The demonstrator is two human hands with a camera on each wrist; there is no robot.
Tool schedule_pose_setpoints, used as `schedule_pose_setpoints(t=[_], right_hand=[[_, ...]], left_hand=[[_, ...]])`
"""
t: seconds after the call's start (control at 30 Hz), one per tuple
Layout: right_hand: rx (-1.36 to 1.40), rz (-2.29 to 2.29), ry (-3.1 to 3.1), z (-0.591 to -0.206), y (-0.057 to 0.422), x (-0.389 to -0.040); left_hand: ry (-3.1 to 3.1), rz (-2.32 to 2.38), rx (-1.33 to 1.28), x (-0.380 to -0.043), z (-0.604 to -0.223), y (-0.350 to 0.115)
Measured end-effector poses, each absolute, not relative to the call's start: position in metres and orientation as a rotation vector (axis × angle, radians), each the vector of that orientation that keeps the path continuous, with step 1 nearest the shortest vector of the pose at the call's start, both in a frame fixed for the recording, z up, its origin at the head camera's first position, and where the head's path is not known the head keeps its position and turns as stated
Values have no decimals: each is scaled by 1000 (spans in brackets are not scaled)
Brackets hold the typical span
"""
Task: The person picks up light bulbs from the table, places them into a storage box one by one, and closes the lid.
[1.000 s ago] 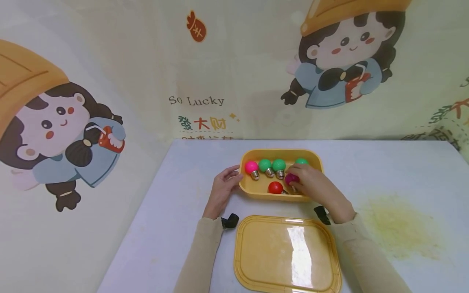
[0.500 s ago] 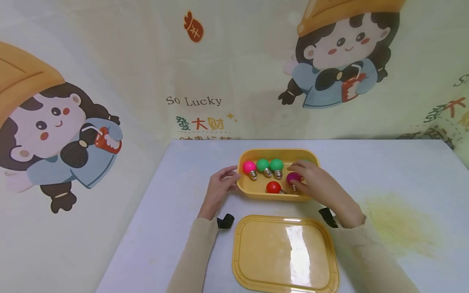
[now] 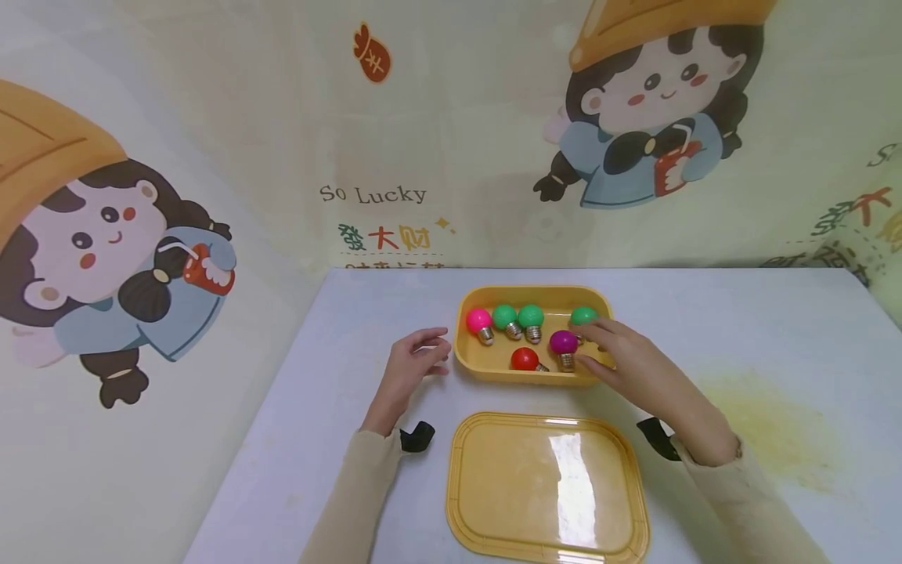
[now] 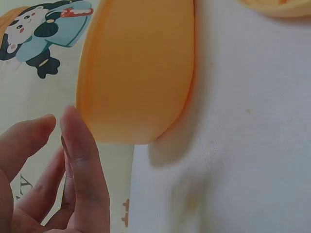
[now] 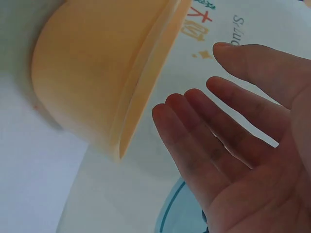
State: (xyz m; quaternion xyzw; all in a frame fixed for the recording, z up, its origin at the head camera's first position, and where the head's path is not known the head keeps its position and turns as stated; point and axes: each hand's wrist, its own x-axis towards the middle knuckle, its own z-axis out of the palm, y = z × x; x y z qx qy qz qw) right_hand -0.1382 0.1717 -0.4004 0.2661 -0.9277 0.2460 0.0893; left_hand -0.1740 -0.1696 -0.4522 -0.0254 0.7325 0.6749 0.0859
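A yellow plastic box (image 3: pixel 486 370) stands on the table with several colored light bulbs lying in it. Among them are a pink bulb (image 3: pixel 478 319) at the left, green bulbs (image 3: pixel 531 316) along the back, a red bulb (image 3: pixel 524 359) near the front wall and a purple bulb (image 3: pixel 564 342) toward the right. My right hand (image 3: pixel 634 364) hovers over the box's right end, thumb and fingers apart, holding nothing. Just off the left end is my left hand (image 3: pixel 412 364), its fingers loosely bent and nothing in them. In the left wrist view, the box's outer wall (image 4: pixel 141 73) lies beyond the fingertips.
In front of the box lies a flat yellow lid (image 3: pixel 507 486) with a raised rim. The white table (image 3: pixel 705 329) meets a wall covering (image 3: pixel 479 117) printed with cartoon figures. A yellowish stain (image 3: pixel 782 439) marks the table at right.
The right hand has let go of the purple bulb, which lies in the box, and has drawn back to the right. The left hand has come off the box's left edge.
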Motion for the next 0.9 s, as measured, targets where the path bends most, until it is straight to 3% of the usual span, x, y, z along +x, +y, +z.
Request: schedule_pose_setpoints(t=[0.9], right_hand=[[688,1027,-2856,-431,220,-90]], left_hand=[[2229,1679,46,-130,-444,-177]])
